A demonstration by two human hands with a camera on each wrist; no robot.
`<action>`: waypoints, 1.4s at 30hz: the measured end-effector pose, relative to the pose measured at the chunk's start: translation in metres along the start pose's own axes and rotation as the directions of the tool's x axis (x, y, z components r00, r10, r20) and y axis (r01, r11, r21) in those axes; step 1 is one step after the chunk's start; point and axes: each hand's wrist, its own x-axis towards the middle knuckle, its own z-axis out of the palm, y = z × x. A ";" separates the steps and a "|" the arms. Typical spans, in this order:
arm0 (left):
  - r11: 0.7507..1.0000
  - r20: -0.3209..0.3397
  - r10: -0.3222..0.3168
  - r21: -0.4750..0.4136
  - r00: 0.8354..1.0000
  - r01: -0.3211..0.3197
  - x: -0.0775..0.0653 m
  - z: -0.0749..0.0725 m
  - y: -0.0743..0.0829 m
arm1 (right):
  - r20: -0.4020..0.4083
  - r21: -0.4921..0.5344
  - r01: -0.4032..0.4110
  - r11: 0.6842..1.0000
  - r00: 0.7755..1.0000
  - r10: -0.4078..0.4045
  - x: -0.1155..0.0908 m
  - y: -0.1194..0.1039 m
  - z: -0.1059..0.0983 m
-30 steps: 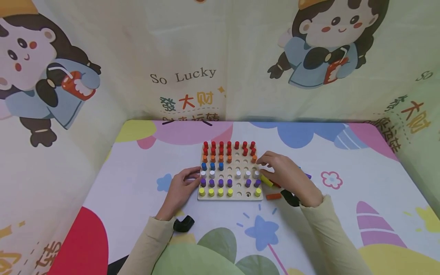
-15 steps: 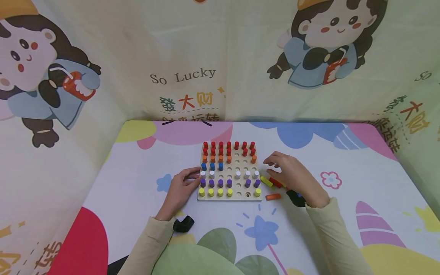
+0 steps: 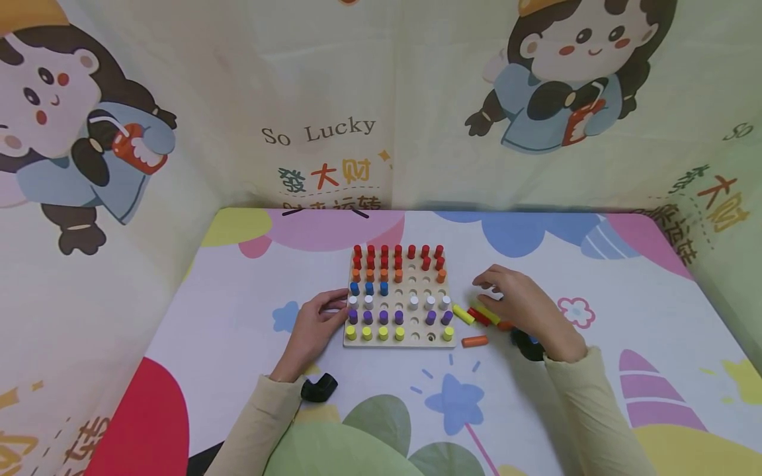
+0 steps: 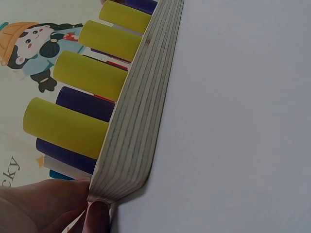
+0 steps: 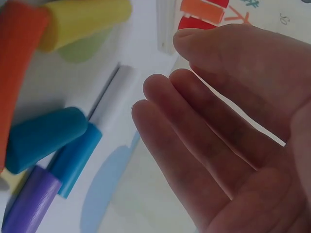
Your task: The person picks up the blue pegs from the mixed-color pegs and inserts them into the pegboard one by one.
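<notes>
A wooden pegboard (image 3: 399, 344) lies on the table, with rows of red, orange, blue, white, purple and yellow pegs upright in it. Several holes in its middle and right columns are bare. My left hand (image 3: 314, 325) grips the board's left side; in the left wrist view a thumb and fingertip meet its corner beside a yellow peg (image 4: 65, 127). To the right of the board, my right hand (image 3: 516, 301) hovers above loose pegs, its fingers gently bent, holding nothing. The right wrist view shows a blue peg (image 5: 46, 138) and a purple peg (image 5: 33, 199) below the hand.
Right of the board lie a loose yellow peg (image 3: 463, 314), a red peg (image 3: 479, 317) and an orange peg (image 3: 475, 342). More loose pegs are partly hidden under the right hand. A printed cloth wall (image 3: 428, 132) stands behind the table.
My right hand has drawn away from the board's right edge to over the loose pegs, uncovering more of them. The left hand has stayed at the board's left side.
</notes>
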 end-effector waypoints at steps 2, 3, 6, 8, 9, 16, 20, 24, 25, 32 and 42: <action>1.000 0.000 -0.001 0.000 1.000 0.001 0.000 0.000 0.001 | 0.009 0.001 -0.020 1.000 1.000 0.020 -0.002 0.002 -0.001; 1.000 0.000 -0.001 0.000 1.000 0.001 0.000 0.000 0.001 | 0.012 0.000 -0.031 1.000 0.999 0.031 -0.002 0.003 -0.001; 1.000 -0.001 -0.001 0.005 1.000 0.001 0.000 0.000 0.002 | 0.012 -0.010 -0.047 0.999 0.999 0.047 -0.005 0.007 -0.002; 1.000 -0.001 0.000 0.008 1.000 0.000 0.001 0.001 0.002 | 0.005 -0.029 -0.046 0.998 0.999 0.047 -0.006 0.010 -0.002; 1.000 -0.002 0.000 0.011 1.000 0.000 0.001 0.001 0.002 | 0.002 -0.038 -0.043 0.998 0.999 0.043 -0.006 0.012 -0.002; 1.000 -0.007 -0.006 0.019 1.000 0.006 0.001 0.002 0.002 | -0.004 -0.061 -0.051 0.997 0.999 0.051 -0.011 0.019 -0.003; 1.000 -0.006 -0.007 0.017 1.000 0.007 0.001 0.002 0.002 | -0.004 -0.055 -0.050 0.997 0.999 0.050 -0.013 0.025 -0.003; 1.000 -0.007 -0.007 0.019 1.000 0.007 0.001 0.001 0.002 | -0.004 -0.054 -0.049 0.997 0.999 0.049 -0.016 0.028 -0.003; 1.000 -0.009 -0.006 0.018 1.000 0.006 0.001 0.001 0.002 | -0.001 -0.053 -0.052 0.997 0.999 0.052 -0.017 0.028 -0.003; 1.000 -0.017 -0.007 0.019 1.000 0.007 0.000 0.001 0.002 | 0.043 -0.038 -0.090 0.995 0.995 0.092 -0.019 0.030 -0.001; 1.000 -0.014 -0.006 0.028 1.000 0.007 0.001 0.002 0.001 | 0.063 -0.048 -0.103 0.994 0.992 0.106 -0.016 0.036 0.005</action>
